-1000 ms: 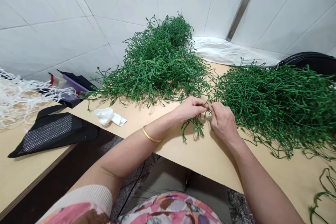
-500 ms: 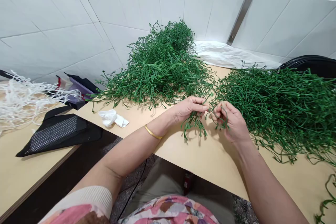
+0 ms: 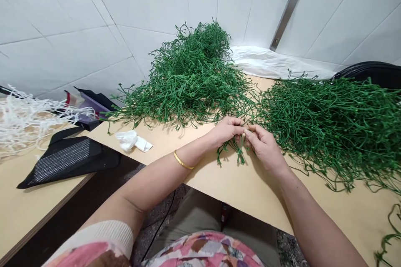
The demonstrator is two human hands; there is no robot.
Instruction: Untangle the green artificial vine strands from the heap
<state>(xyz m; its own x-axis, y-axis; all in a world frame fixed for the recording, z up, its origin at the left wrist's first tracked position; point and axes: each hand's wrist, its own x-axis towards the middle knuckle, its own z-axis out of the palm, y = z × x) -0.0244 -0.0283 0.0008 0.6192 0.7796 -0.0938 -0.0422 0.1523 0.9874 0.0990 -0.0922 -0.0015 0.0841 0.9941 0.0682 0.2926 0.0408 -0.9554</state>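
My left hand (image 3: 225, 130) and my right hand (image 3: 265, 147) meet in the middle of the light wooden table (image 3: 238, 187), fingertips close together. Both pinch a small sprig of green artificial foliage (image 3: 233, 150), whose thin stems hang below my fingers. Just behind my left hand lies a large heap of the same wiry green stems (image 3: 191, 79). A second heap (image 3: 332, 129) spreads out beside my right hand, its strands nearly touching my fingers. A gold bangle (image 3: 183, 160) circles my left wrist.
A crumpled white tissue (image 3: 131, 140) lies left of my hands. Further left are a black mesh bag (image 3: 67, 162) and white netting strands (image 3: 28, 123). White sheeting (image 3: 275, 62) and a black object (image 3: 369, 73) sit at the back. Tiled wall (image 3: 150, 4) rises behind, and a table edge drops off in front.
My right hand has closed in from its more open curl and now pinches the sprig. Both hands have drawn closer together, and the sprig looks shorter beneath them.
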